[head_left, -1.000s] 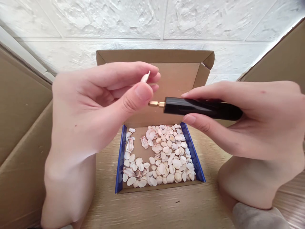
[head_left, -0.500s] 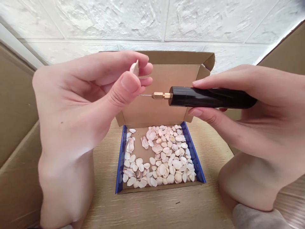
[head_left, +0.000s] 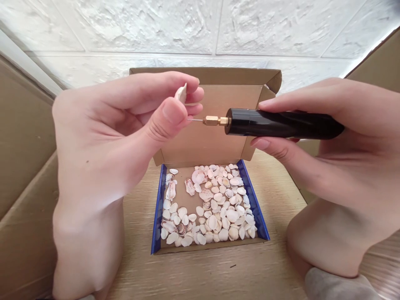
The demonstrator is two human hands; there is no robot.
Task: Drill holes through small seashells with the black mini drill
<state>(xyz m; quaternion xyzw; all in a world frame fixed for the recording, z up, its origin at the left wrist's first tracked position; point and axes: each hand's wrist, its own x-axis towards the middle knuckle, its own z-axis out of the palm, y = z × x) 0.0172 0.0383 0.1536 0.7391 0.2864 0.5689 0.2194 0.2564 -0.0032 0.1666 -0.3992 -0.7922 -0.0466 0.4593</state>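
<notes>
Between the thumb and fingers of my left hand (head_left: pixel 125 125) a small pale seashell (head_left: pixel 181 93) is pinched, its pointed edge sticking up past the thumb. My right hand (head_left: pixel 337 141) grips a black cylindrical mini hand drill (head_left: pixel 281 123), held level with its brass chuck (head_left: pixel 215 121) facing left. A thin drill bit (head_left: pixel 196 120) runs from the chuck to beside my left thumb; its tip is hidden there, so I cannot tell whether it touches the shell. Below both hands, many white and pinkish seashells (head_left: pixel 231 215) lie in an open cardboard box (head_left: pixel 187 200).
The box has blue side walls (head_left: pixel 254 204), and its brown lid (head_left: pixel 212 137) stands raised at the back. It rests on a wooden table (head_left: pixel 206 275) with a small dark speck (head_left: pixel 233 266) in front. A white brick-patterned wall (head_left: pixel 150 29) rises behind; cardboard panels (head_left: pixel 25 125) flank both sides.
Both hands have shifted slightly to the right, carrying the shell and the drill along. The drill sits a little higher, the shell a little lower. The box and its shells have not moved.
</notes>
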